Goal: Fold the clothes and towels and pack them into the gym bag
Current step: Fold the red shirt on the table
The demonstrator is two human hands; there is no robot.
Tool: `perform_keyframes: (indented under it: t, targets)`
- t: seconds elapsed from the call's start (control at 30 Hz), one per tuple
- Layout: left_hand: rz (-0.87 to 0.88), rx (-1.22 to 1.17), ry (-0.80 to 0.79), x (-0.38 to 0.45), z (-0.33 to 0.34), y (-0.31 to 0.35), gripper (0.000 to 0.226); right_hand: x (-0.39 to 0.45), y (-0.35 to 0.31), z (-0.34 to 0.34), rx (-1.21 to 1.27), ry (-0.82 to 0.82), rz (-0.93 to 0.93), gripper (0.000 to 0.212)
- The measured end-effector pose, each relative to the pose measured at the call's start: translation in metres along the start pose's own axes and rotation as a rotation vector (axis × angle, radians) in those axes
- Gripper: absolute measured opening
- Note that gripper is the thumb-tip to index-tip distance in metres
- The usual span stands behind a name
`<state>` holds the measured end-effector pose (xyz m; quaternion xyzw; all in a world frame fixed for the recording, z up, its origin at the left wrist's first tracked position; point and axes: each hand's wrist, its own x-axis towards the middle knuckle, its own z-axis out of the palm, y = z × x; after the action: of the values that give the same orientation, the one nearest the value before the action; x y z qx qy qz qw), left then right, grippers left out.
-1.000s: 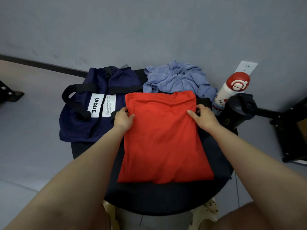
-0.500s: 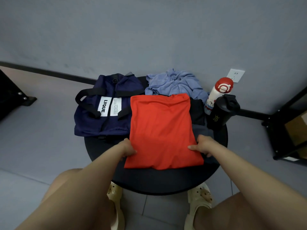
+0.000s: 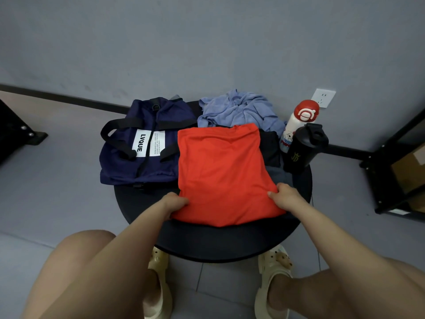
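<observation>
Head cam looks down on a small round black table (image 3: 213, 247) pushed near a plain grey wall (image 3: 207, 42) with a dark baseboard, grey tiled floor all around. Red shirt (image 3: 225, 173) lies flat in the middle of the table, folded into a tall rectangle, neckline pointing at the wall. Left hand (image 3: 176, 202) has its fingers curled over the shirt's near left edge, gripping the cloth, and the right hand (image 3: 284, 195) pinches the near right edge, thumb on top, fingers tucked under. Navy gym bag (image 3: 147, 143) with a white LVQUE label sits just to the left of the shirt, hanging a bit off the table's rim, black straps across it. Crumpled light blue towel (image 3: 239, 110) is bunched up at the back, touching the shirt's far end. On the right edge stand a white bottle with a red cap (image 3: 299, 123) and a black shaker bottle (image 3: 303, 148), side by side. White wall socket (image 3: 323, 97) behind them, black metal shelf frame (image 3: 395, 157) off to the right. Cream clogs (image 3: 273, 279) on the person's feet under the table.
</observation>
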<state>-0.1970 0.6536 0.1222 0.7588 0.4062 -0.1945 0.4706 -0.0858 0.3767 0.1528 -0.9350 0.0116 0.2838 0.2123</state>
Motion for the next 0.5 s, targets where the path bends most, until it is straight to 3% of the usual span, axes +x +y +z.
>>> perform_keyframes:
  t: [0.13,0.2,0.3,0.4,0.5]
  targets:
    - [0.002,-0.128,0.043,-0.004,-0.009,-0.002,0.018,-0.006,0.003,-0.012,0.102,0.012,0.035,0.025]
    - [0.013,-0.128,0.04,-0.011,-0.013,-0.005,0.024,-0.013,0.003,-0.013,0.145,-0.006,0.055,0.019]
    - [0.053,0.064,0.036,-0.023,-0.017,-0.009,0.048,-0.022,0.007,-0.011,0.113,-0.051,0.047,0.017]
    - [0.055,0.212,-0.001,-0.037,-0.021,-0.014,0.057,-0.031,0.013,-0.008,0.107,-0.097,0.053,0.017]
    - [0.027,0.301,-0.089,-0.048,-0.02,-0.021,0.063,-0.041,0.019,-0.002,-0.076,-0.125,0.019,0.021]
